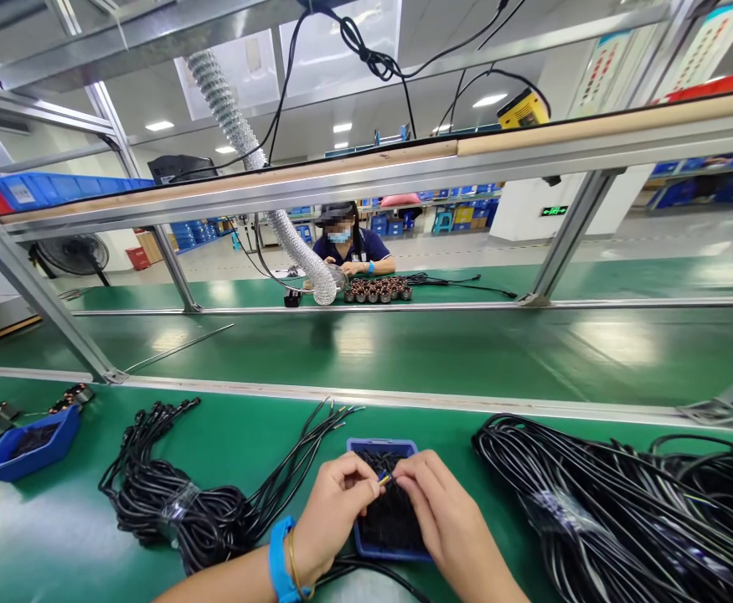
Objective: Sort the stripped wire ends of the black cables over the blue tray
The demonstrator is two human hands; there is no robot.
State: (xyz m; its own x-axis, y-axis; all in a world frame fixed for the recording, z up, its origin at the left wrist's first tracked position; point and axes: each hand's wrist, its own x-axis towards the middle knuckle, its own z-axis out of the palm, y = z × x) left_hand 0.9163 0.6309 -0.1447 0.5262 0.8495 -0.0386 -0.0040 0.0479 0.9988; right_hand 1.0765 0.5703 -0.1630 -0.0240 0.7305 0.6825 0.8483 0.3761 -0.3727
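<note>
Low centre, your left hand (332,512) and right hand (446,517) pinch coloured wire tips (384,479) in closed fingers above the blue tray (379,445), seemingly for easy reach.

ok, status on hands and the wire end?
Left hand and right hand both pinching wire end over blue tray. Left cable bundle, right cable bundle: not blocking.

Bright even ceiling lamps (158,126), pale glare on conveyor belt (617,343), rails (567,239) bowed at edges, left hand (332,512) and right hand (445,521) sharp.
</note>
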